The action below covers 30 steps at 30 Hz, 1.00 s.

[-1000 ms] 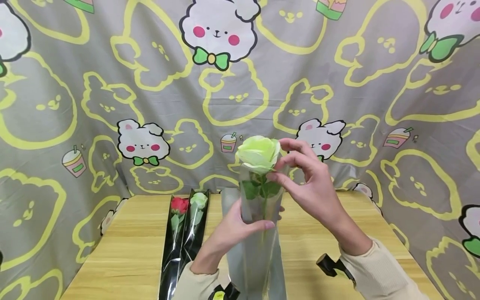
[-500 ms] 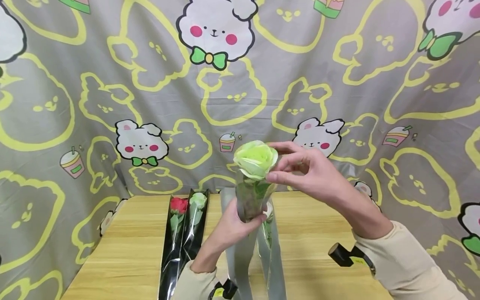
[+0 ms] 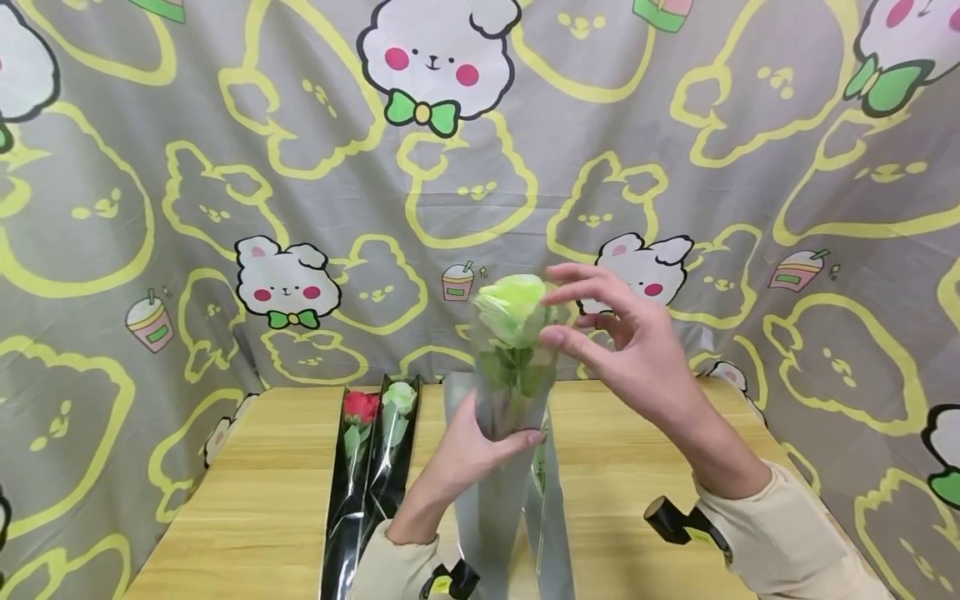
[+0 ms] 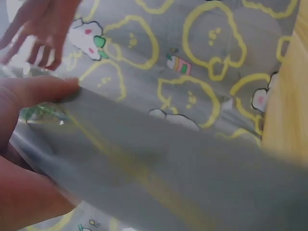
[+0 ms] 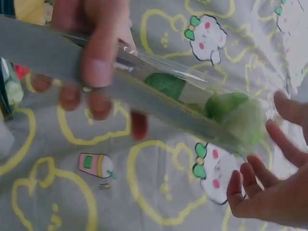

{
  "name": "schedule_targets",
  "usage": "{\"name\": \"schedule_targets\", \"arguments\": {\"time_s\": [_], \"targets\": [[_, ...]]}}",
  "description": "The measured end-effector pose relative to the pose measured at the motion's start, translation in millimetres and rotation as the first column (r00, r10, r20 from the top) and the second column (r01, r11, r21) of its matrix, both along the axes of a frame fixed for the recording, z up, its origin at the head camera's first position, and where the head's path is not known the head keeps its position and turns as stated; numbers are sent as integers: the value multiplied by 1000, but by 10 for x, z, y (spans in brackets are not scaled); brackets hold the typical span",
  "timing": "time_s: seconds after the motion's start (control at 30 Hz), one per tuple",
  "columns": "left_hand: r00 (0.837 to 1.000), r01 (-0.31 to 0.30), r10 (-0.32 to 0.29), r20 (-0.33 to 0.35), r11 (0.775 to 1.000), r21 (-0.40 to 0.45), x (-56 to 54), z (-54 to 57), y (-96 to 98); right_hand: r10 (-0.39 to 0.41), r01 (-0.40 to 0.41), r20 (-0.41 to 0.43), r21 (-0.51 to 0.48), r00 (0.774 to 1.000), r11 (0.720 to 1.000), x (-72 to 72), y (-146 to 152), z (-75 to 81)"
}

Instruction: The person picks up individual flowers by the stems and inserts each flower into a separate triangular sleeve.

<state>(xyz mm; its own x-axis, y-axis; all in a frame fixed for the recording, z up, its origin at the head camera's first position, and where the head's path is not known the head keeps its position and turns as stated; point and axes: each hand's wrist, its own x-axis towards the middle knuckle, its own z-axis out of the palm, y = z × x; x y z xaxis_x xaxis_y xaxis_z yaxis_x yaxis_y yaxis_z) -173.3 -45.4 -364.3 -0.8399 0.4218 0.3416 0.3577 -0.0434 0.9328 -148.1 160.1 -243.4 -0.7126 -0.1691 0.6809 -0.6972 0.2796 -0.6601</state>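
In the head view my left hand [image 3: 480, 454] grips a grey-and-clear flower sleeve [image 3: 498, 492] around its middle, thumb across the front. Inside its clear upper part sits a pale green rose [image 3: 512, 310], its leaves showing below the bloom. Beside the bloom my right hand [image 3: 626, 333] is held with fingers spread and bent. The right wrist view shows those fingers near the rose [image 5: 243, 120], apart from the sleeve. The left wrist view shows my left hand [image 4: 33, 144] with thumb and fingers on either side of the sleeve [image 4: 159, 159].
On the wooden table [image 3: 247, 500], a red rose [image 3: 361, 408] and a pale green rose [image 3: 399, 400] lie in black sleeves at the left. A grey sleeve [image 3: 553, 533] with green leaves lies behind the held one. A patterned curtain [image 3: 480, 200] surrounds the table.
The rose, earlier standing above the sleeve's rim with my right fingers at it, now sits lower, behind the clear film. The sleeve tipped toward me, then came upright. My right fingers have spread.
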Motion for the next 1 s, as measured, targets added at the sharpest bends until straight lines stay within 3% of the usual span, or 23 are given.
{"name": "schedule_targets", "arguments": {"time_s": [0.13, 0.27, 0.37, 0.43, 0.57, 0.63, 0.8, 1.0], "targets": [[1000, -4, 4, 21, 1000, 12, -12, 4, -31, -56, 67, 155, -64, 986, 996, -64, 65, -214], [1000, -2, 2, -19, 1000, -3, -35, 1, -33, -18, 33, 234, -60, 972, 998, -110, 48, -365], [1000, -4, 4, -13, 1000, -11, -41, 7, -48, -7, 26, 190, -97, 982, 995, -116, 6, -384], [1000, 8, -8, 27, 1000, 29, -40, 15, -82, -32, 51, 149, -127, 988, 991, -124, -18, -380], [991, -37, 19, 132, 990, 136, -28, 62, -171, -79, 97, 109, -171, 991, 980, -145, -42, -376], [989, -58, 31, 145, 981, 188, -38, 109, -180, -97, 109, 74, -189, 993, 976, -150, -50, -363], [998, -52, 36, 60, 954, 294, -69, 236, -125, -95, 89, -22, -184, 995, 979, -145, -100, -300], [981, -171, 190, -34, 937, 306, -67, 409, -73, -103, 80, -107, -201, 989, 976, -136, -155, -186]]}}
